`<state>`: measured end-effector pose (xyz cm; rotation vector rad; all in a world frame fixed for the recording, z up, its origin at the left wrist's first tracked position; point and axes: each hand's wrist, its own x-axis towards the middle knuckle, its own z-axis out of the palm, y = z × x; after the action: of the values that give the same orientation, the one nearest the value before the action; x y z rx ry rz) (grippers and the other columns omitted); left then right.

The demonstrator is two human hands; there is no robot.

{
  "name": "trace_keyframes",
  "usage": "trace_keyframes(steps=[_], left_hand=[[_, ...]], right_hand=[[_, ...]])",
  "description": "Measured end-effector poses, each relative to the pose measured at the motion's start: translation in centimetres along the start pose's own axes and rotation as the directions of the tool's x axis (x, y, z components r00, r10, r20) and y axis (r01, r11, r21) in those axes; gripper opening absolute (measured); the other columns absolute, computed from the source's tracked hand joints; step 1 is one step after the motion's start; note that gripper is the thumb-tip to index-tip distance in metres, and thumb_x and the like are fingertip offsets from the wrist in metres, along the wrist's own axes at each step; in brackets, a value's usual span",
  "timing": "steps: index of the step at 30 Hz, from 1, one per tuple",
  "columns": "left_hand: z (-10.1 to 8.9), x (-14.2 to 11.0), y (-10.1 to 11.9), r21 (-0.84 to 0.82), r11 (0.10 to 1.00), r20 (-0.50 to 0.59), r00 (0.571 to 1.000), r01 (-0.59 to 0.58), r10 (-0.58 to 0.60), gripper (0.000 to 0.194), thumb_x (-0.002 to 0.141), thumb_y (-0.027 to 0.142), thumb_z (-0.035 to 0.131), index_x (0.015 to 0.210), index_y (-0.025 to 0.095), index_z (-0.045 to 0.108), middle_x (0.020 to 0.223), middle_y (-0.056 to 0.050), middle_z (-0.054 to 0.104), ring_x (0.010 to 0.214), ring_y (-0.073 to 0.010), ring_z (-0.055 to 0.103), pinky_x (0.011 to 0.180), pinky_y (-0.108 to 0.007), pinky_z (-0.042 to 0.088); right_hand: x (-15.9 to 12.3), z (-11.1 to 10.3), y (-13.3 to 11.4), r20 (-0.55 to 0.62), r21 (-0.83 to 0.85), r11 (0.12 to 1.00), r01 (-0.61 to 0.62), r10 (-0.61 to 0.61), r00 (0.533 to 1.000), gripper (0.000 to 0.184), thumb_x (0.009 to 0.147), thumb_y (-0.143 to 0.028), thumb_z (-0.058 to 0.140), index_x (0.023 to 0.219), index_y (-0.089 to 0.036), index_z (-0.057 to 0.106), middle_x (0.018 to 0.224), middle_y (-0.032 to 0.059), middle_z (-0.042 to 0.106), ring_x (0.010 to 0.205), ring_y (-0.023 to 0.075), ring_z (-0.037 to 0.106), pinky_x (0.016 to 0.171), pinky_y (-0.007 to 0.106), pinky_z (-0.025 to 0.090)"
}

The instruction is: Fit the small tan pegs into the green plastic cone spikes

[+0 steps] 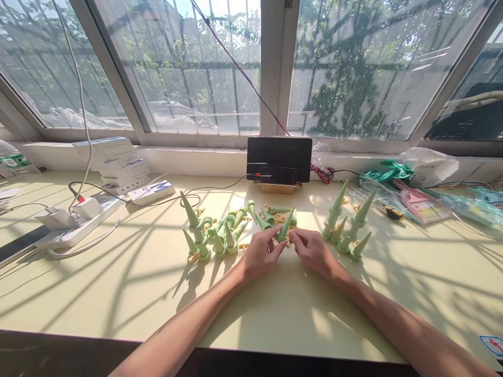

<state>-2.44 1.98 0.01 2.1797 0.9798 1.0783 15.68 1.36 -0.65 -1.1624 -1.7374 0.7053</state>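
A pale green plastic watering spike (pixel 286 226), its point upward, is gripped near its wide base by my left hand (pixel 262 250). Close on its right, the fingers of my right hand (pixel 313 250) are pinched together around a small yellowish piece, mostly hidden by the fingertips. Behind both hands lie loose green spikes (pixel 252 210) and small yellow-orange pieces (pixel 244 246). To the left stands a cluster of upright spikes (pixel 191 212), some stacked on one another. Another upright cluster (pixel 357 222) is on the right, past my right hand.
A black tablet (pixel 279 152) with a phone (pixel 278 176) before it leans at the window. On the left are white boxes (pixel 123 162) and a power strip (pixel 78 225) with cables. Plastic bags (pixel 420 201) and a black-and-yellow tool (pixel 394 212) lie at right.
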Motion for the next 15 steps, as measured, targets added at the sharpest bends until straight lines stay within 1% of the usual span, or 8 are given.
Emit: trace_keyframes(steps=[4,7,9,11,13,15], left_hand=[[0.01,-0.02,-0.2,0.007,1.0,0.005,1.0,0.018,-0.018,0.045,0.089,0.025,0.058,0.133,0.014,0.061,0.083,-0.004,0.072,0.054,-0.0083,0.055,0.052,-0.019,0.047],[0.02,-0.03,-0.39,-0.005,1.0,0.005,1.0,0.019,-0.019,0.044,0.089,0.024,0.057,0.132,0.015,0.061,0.079,-0.003,0.071,0.054,-0.0087,0.056,0.053,-0.02,0.048],[0.03,-0.04,-0.52,-0.015,1.0,0.008,1.0,0.024,-0.024,0.043,0.089,0.024,0.057,0.131,0.015,0.062,0.081,-0.004,0.072,0.054,-0.0086,0.056,0.053,-0.02,0.049],[0.05,-0.06,-0.63,-0.02,0.999,0.003,0.999,0.035,-0.035,0.043,0.089,0.025,0.057,0.131,0.015,0.062,0.083,-0.004,0.072,0.055,-0.0086,0.056,0.054,-0.02,0.049],[0.07,-0.08,-0.71,-0.016,0.999,-0.008,0.999,0.045,-0.045,0.043,0.089,0.025,0.057,0.131,0.015,0.062,0.084,-0.004,0.072,0.056,-0.0092,0.056,0.055,-0.021,0.05],[0.1,-0.1,-0.73,-0.009,0.998,-0.015,0.998,0.055,-0.056,0.044,0.09,0.026,0.056,0.132,0.014,0.061,0.083,-0.005,0.072,0.057,-0.0097,0.056,0.055,-0.022,0.051]], right_hand=[[-0.11,0.09,-0.06,-0.001,-0.03,0.999,0.021,-0.021,1.0,0.043,0.095,-0.047,0.048,0.061,-0.02,0.05,0.053,-0.0018,0.042,0.052,0.0128,0.036,0.053,0.028,0.03],[-0.14,0.16,-0.2,0.014,0.017,1.0,-0.013,0.013,1.0,0.043,0.093,-0.049,0.049,0.061,-0.02,0.051,0.049,-0.0019,0.044,0.049,0.0128,0.039,0.052,0.028,0.032],[-0.08,0.21,-0.26,0.055,0.102,0.992,-0.079,0.074,0.996,0.043,0.092,-0.052,0.049,0.063,-0.021,0.052,0.045,-0.003,0.043,0.043,0.0122,0.038,0.048,0.027,0.033],[0.06,0.26,-0.24,0.133,0.229,0.957,-0.178,0.151,0.98,0.045,0.091,-0.057,0.05,0.064,-0.021,0.052,0.04,-0.0056,0.038,0.036,0.0109,0.036,0.041,0.026,0.029],[0.24,0.29,-0.19,0.223,0.363,0.889,-0.28,0.209,0.952,0.047,0.087,-0.062,0.054,0.064,-0.021,0.051,0.04,-0.0085,0.031,0.032,0.0099,0.034,0.034,0.024,0.025],[0.39,0.28,-0.16,0.286,0.466,0.812,-0.351,0.238,0.928,0.049,0.081,-0.066,0.06,0.064,-0.02,0.051,0.044,-0.0099,0.028,0.033,0.0092,0.036,0.031,0.022,0.023]])
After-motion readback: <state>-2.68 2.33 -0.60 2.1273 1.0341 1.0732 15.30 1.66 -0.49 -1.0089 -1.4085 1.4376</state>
